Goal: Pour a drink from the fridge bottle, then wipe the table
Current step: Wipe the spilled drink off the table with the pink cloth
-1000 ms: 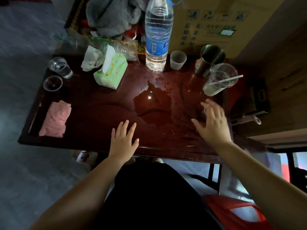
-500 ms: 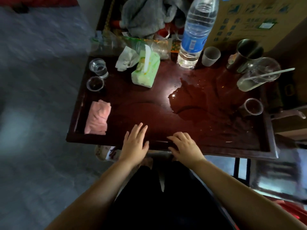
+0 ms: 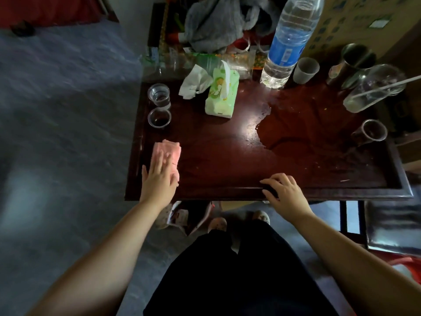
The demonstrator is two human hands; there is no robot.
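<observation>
Pink cloth (image 3: 170, 149) is lying folded at the near left corner of the tabletop (image 3: 216, 160). The left hand (image 3: 159, 182) is pressing flat on it, fingers straight and slightly spread, not gripping it yet. By the look of it, the wiping step is only beginning. The right hand (image 3: 286, 193) is resting on the near rim with fingers loosely bent, holding nothing.

The puddle (image 3: 293, 128) is lying across the right half, well apart from the cloth, running from the foot of the bottle (image 3: 288, 44) toward the near side. The bottle is standing upright at the far edge. A clear cup (image 3: 373, 133) is sitting at the puddle's right margin; whether it is touching the water I cannot tell.

To do this well, the person should be gathering the cloth under the palm so it is moving as one pad. Then they should be sliding it rightward and working from the puddle's near edge inward, so no water is being pushed over the rim onto the floor. The right hand could be steadying the tabletop or lifting the cup clear. The tissue pack (image 3: 222, 96) and two cups (image 3: 159, 96) on the left are sitting outside the wet patch and need no moving.
</observation>
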